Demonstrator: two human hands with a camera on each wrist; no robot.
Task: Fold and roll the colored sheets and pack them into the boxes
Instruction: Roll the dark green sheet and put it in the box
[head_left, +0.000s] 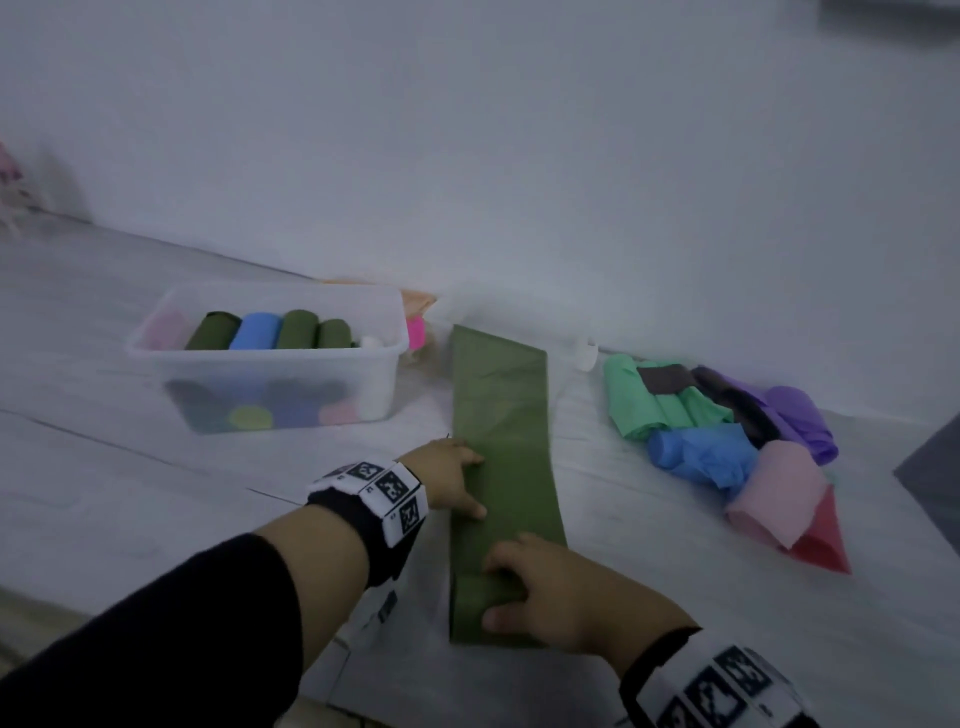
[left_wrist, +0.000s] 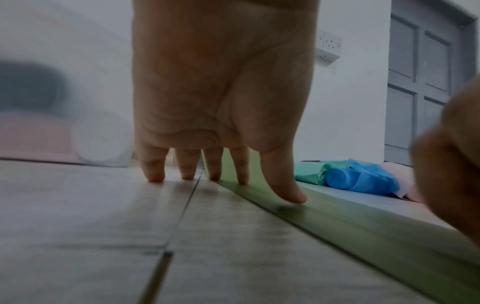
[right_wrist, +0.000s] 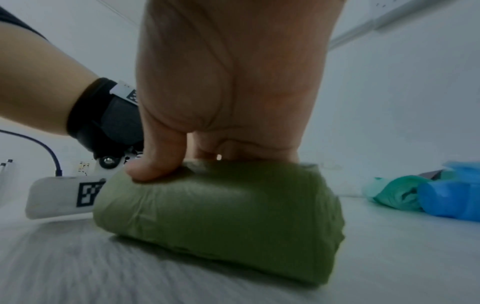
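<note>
A long olive-green sheet (head_left: 498, 415), folded into a strip, lies on the floor running away from me. Its near end is curled into a small roll (head_left: 470, 597) (right_wrist: 221, 214). My right hand (head_left: 540, 587) grips that roll, thumb (right_wrist: 148, 168) on top and fingers behind it. My left hand (head_left: 457, 478) presses the strip's left edge with straight fingers (left_wrist: 242, 174) and thumb (left_wrist: 288, 191) on the green sheet (left_wrist: 337, 224). A clear plastic box (head_left: 270, 358) at the left holds several rolled sheets in green, blue and pink.
A heap of loose sheets (head_left: 727, 436) in mint, blue, purple, pink and red lies to the right of the strip, also visible as the blue and mint pile (left_wrist: 358, 181) (right_wrist: 426, 197). A white wall rises behind. A grey door (left_wrist: 426, 82) stands at the far right.
</note>
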